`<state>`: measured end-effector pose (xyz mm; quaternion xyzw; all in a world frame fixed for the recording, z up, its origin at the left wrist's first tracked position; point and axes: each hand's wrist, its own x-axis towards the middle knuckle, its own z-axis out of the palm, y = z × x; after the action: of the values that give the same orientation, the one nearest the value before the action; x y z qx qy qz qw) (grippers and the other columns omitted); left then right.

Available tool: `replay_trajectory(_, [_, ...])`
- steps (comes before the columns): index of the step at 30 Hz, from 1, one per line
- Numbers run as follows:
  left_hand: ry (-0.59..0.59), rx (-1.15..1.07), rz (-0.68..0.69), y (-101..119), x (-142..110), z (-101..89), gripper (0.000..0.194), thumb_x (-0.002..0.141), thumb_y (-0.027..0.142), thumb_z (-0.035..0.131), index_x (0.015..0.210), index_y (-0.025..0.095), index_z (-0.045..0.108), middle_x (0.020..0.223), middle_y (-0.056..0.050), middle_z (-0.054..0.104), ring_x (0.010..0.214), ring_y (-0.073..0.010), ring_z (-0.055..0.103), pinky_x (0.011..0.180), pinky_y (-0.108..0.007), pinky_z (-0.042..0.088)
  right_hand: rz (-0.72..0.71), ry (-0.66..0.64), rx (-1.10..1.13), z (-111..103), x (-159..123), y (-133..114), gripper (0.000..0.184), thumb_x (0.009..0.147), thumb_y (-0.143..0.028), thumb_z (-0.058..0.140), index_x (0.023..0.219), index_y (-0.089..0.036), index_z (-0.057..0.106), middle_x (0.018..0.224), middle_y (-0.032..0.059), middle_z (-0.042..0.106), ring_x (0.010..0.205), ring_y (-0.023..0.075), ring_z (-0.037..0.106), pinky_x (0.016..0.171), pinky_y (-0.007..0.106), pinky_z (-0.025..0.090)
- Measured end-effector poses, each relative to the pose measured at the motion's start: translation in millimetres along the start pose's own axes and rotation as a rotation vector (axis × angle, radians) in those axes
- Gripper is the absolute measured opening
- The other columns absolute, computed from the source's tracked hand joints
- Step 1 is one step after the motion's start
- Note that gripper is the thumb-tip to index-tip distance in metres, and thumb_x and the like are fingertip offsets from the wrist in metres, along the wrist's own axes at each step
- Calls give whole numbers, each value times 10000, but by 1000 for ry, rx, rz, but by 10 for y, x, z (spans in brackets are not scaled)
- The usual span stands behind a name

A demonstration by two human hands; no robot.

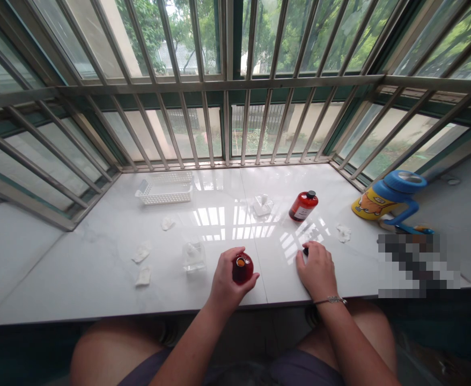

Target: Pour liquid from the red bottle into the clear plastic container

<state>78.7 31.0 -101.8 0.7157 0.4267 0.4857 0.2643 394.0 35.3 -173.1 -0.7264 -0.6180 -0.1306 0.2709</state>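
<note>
At the far left corner of the white tabletop (98, 252) sits a white slotted plastic basket (166, 188), lying close to the window bars (223, 123). Nearer the front edge, on the left, three crumpled white tissues lie apart from one another: one (167, 223) toward the middle, one (141, 252) closer in, and one (143, 276) nearest the front edge. Just right of these stands a small clear glass container (194, 256), a little to the left of the left hand.

The left hand (228, 279) is curled around a small dark red bottle (242, 268), fingers and thumb closed about its body; the bottle stands upright near the front edge at about the middle, its open orange mouth facing up. Beyond it, toward the middle of the tabletop, sits a small clear dish with something white in it (263, 204).

The right hand (317, 268) rests knuckles-up near the front edge, fingers bent down over a small dark cap (306, 250) that peeks out at the fingertips; how tightly it is pinched cannot be told. Behind this hand lies a second red bottle with a black cap (303, 206), tilted. Another tissue (344, 232) lies to the right, and at the far right edge rests a yellow cup with a blue lid and handle (388, 200).
</note>
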Motion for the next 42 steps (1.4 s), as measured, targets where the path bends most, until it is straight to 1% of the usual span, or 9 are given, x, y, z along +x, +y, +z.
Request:
replay_trajectory(15, [-6, 2, -2, 0, -1, -4, 705, 865, 277, 878, 1472, 311, 522, 1390, -95, 645, 1294, -304, 660, 1106, -513, 586, 8, 7, 17, -15, 3, -21, 225, 986, -285, 575, 1187, -188, 609, 1256, 189, 660, 1174, 355, 602, 1016, 489, 471])
replay_trajectory(42, [-5, -3, 3, 0, 8, -3, 703, 865, 270, 877, 1470, 313, 523, 1387, -85, 649, 1288, -291, 659, 1104, -485, 584, 14, -4, -1, -12, -2, -18, 216, 996, -284, 572, 1186, -186, 597, 1274, 184, 655, 1191, 349, 608, 1013, 470, 477])
